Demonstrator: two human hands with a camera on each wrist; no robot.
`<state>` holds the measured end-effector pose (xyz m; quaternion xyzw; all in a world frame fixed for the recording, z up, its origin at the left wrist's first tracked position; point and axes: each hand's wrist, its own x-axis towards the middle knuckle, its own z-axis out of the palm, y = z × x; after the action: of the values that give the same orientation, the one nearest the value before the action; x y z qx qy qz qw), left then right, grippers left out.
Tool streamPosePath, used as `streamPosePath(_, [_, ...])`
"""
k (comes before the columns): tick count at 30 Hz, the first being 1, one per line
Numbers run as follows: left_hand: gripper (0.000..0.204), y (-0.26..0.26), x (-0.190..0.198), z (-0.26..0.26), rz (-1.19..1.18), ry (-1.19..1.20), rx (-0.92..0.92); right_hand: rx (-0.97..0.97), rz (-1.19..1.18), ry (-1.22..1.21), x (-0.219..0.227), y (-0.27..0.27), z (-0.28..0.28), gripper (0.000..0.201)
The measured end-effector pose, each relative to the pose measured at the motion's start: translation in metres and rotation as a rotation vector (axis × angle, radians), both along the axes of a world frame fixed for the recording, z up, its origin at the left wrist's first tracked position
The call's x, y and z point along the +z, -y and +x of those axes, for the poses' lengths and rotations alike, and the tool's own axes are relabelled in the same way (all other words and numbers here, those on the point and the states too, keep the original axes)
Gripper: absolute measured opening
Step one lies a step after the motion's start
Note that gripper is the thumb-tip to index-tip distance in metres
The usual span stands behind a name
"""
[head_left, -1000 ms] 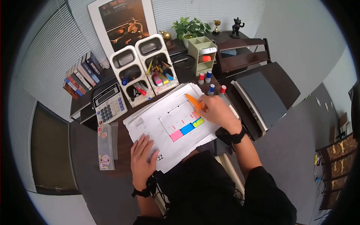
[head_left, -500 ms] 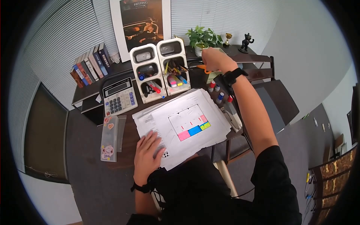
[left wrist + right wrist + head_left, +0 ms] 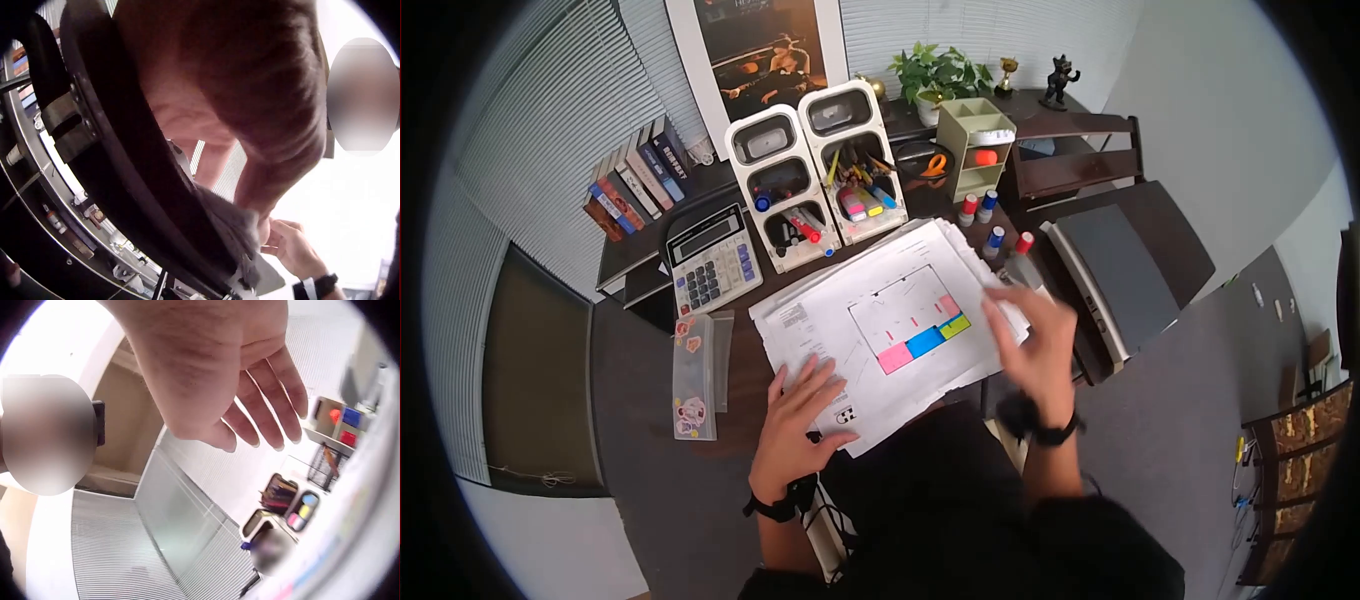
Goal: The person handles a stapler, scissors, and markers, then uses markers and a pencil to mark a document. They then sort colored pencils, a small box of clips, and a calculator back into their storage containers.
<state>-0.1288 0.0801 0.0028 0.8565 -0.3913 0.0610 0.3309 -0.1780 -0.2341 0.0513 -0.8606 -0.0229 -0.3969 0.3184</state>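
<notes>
A stack of white papers (image 3: 810,322) lies tilted on the dark desk, its top sheet bearing a drawn rectangle with pink, blue and yellow-green blocks (image 3: 925,341). On the lower left of the sheets rests my left hand (image 3: 797,430), fingers spread. My right hand (image 3: 1040,350) is at the right edge of the papers, holding nothing; whether it touches them I cannot tell. In the right wrist view the fingers of this hand (image 3: 219,375) are extended. Orange-handled scissors (image 3: 937,165) stand in the black mesh holder behind the papers.
White organizers (image 3: 795,222) with pens and highlighters stand behind the papers, a calculator (image 3: 716,272) to their left. Several red- and blue-capped bottles (image 3: 995,240) are beside the green shelf box (image 3: 977,180). A clear sticker-decorated pouch (image 3: 693,380) lies left; a dark-topped machine (image 3: 1110,275) stands right.
My right hand has let go of the orange scissors at the mesh holder and come back to the papers' right edge. The left hand stays on the sheets, its thumb spread wider.
</notes>
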Motion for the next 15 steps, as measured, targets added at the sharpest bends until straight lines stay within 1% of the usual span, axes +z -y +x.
streamPosePath(2, [0.056,-0.002,-0.006,-0.002,0.085,-0.048,-0.043,0.034,0.044,-0.019,-0.037,-0.020,-0.016,0.021])
streamPosePath(3, [0.056,-0.001,-0.009,-0.002,0.101,-0.066,-0.032,0.045,-0.005,-0.046,-0.055,-0.025,-0.019,0.024])
streamPosePath(4, [0.055,0.001,-0.009,0.001,0.112,-0.071,-0.025,0.052,-0.059,-0.061,-0.069,-0.026,-0.020,0.028])
streamPosePath(5, [0.055,0.003,-0.008,0.001,0.138,-0.063,-0.049,0.028,-0.033,-0.055,-0.077,-0.025,-0.020,0.028])
streamPosePath(6, [0.051,0.004,-0.008,-0.001,0.141,-0.042,-0.038,0.040,-0.082,-0.086,-0.083,-0.022,-0.019,0.032])
streamPosePath(7, [0.047,0.004,-0.009,-0.002,0.135,-0.022,-0.023,0.057,-0.139,-0.120,-0.084,-0.020,-0.019,0.036])
streamPosePath(8, [0.047,0.004,-0.010,-0.001,0.140,-0.019,-0.030,0.049,-0.134,-0.118,-0.084,-0.019,-0.018,0.036])
streamPosePath(10, [0.040,0.005,-0.013,-0.003,0.160,0.017,0.015,0.134,-0.155,-0.156,-0.080,-0.016,-0.020,0.043])
streamPosePath(11, [0.032,0.010,-0.010,-0.005,0.128,0.031,0.040,0.158,-0.174,-0.167,-0.079,-0.014,-0.022,0.047])
streamPosePath(12, [0.032,0.012,-0.010,-0.005,0.127,0.034,0.041,0.158,-0.175,-0.164,-0.078,-0.012,-0.022,0.047])
streamPosePath(14, [0.026,0.011,-0.011,-0.006,0.045,0.027,0.111,0.217,-0.164,-0.166,-0.078,-0.010,-0.024,0.050])
streamPosePath(15, [0.026,0.013,-0.009,-0.006,0.055,0.024,0.107,0.204,-0.165,-0.163,-0.077,-0.011,-0.024,0.047])
